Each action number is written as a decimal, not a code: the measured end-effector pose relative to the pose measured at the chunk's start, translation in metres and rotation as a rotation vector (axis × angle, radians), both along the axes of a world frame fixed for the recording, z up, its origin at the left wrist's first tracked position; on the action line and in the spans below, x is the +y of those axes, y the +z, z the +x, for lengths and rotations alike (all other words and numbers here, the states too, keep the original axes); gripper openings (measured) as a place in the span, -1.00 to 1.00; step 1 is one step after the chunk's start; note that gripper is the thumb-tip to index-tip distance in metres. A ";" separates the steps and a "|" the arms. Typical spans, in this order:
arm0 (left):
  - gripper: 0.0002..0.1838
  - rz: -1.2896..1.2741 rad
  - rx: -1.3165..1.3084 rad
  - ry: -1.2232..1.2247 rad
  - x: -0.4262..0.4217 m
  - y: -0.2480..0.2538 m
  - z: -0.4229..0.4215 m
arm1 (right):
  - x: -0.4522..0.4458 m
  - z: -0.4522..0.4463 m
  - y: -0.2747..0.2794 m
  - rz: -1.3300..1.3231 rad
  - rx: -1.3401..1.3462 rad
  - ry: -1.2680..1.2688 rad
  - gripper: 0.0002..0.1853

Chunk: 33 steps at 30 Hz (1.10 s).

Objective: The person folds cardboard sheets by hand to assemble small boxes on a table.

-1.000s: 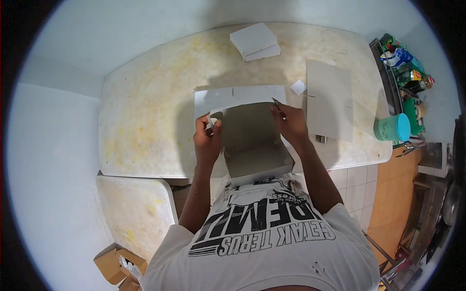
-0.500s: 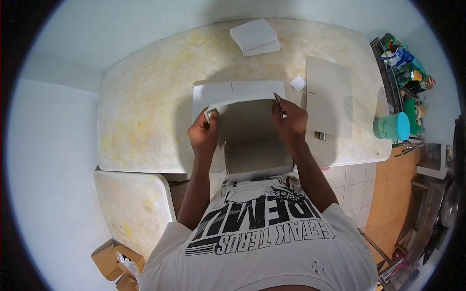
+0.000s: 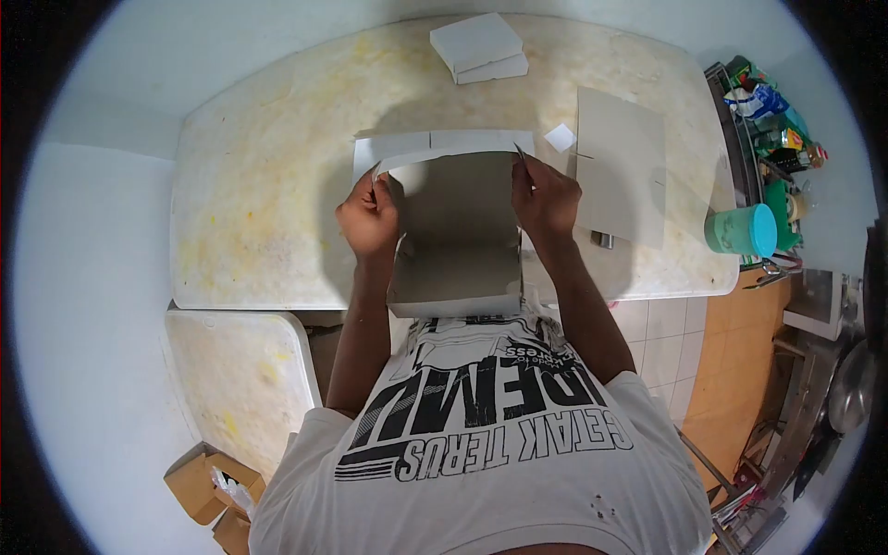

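Head view: box (image 3: 453, 303) open at near edge of yellow-stained table (image 3: 268, 185); fingers of left hand (image 3: 370, 217) and right hand (image 3: 548, 199) clamped on raised lid's (image 3: 458, 199) corners. Stacked boxes (image 3: 476, 44) far, card (image 3: 620, 166) right, tub (image 3: 733, 229) at right edge. Pale wall (image 3: 88, 277) left.

The box (image 3: 457, 271) is thin card, dull grey inside, white on the outer face of its near wall. It stands open at the middle of the surface's (image 3: 254, 213) near edge, its hollow tray close against the shirt (image 3: 481, 444). The lid (image 3: 453, 199) rises from the tray's far side, its far edge slightly bowed. At that edge's left and right corners, the left hand (image 3: 368, 217) and right hand (image 3: 548, 199) pinch small pointed flaps. Whether the tray's underside touches the surface is hard to tell.
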<state>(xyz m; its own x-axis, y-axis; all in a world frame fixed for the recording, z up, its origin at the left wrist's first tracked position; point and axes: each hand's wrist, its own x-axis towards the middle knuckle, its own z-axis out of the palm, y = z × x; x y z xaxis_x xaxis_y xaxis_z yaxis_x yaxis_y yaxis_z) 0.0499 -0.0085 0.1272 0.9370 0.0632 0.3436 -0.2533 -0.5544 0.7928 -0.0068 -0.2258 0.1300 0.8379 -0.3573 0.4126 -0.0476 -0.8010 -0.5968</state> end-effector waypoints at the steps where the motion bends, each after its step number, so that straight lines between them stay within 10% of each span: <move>1: -0.80 -0.051 -0.005 0.007 -0.001 -0.001 0.000 | 0.000 0.000 -0.003 0.024 -0.047 0.005 -0.80; 6: -0.73 -0.352 0.164 -0.107 0.006 -0.009 -0.006 | 0.004 -0.005 -0.007 0.098 -0.178 -0.009 -0.76; 16: -0.58 -0.085 0.503 -0.234 0.023 -0.042 -0.018 | -0.001 -0.006 -0.032 0.584 0.004 0.158 -0.70; 18: -0.56 -0.298 0.467 -0.274 0.017 -0.045 -0.014 | -0.019 -0.005 -0.065 0.882 0.297 0.212 -0.65; 22: -0.45 -0.581 0.270 -0.447 -0.002 -0.042 0.017 | -0.016 0.020 -0.052 0.660 0.279 0.285 -0.52; 33: -0.25 -0.614 0.458 -0.799 0.033 -0.101 0.029 | -0.021 0.006 -0.086 1.206 0.317 0.628 -0.23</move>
